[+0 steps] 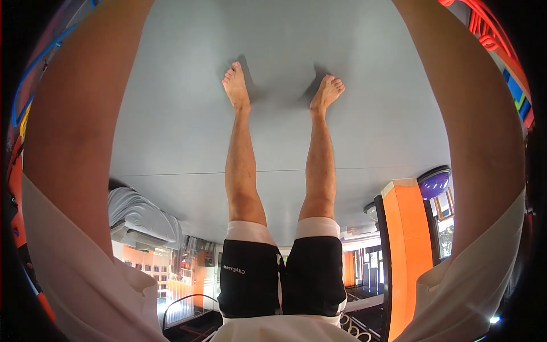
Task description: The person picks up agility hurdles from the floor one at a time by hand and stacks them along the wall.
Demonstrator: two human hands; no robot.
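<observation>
Neither of my hands shows; both lie beyond the top edge of the view. One bare forearm (85, 91) runs up the left side and the other bare forearm (473, 91) up the right side, each coming out of a loose white sleeve (80, 268). Between them are my two legs, in black shorts (250, 279) with white hems. My bare left-side foot (236, 85) and right-side foot (326, 92) rest on a grey mat floor (279, 34), set apart. What the hands touch or hold is hidden.
An orange pillar (407, 239) rises at the right, with a purple balance ball (435, 183) beside it. Red cords or tubes (484, 25) hang at the upper right. A grey-covered bundle (139, 216) is at the left. A seam (273, 170) crosses the floor.
</observation>
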